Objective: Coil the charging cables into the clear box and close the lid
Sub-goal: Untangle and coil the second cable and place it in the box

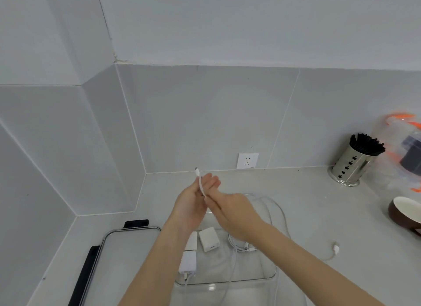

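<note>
Two hands hold one white cable above the clear box.

One end of the white cable (200, 182) sticks up past the left hand (193, 205), whose fingers are open and straight, with the cable lying against them. The right hand (232, 212) is closed, pinching the cable just below. The rest of the cable hangs down and loops over the far right counter, with its other plug (336, 248) lying on the counter to the right of the box. The clear box (271, 273) sits near, under the arms. Some white chargers (209, 239) and a small wound cable (239, 244) are already inside. The lid (127, 248) lies off, to the left of the box. I think this cable is only just starting to be wound. It still has to go in, and then the lid must go on.
</note>
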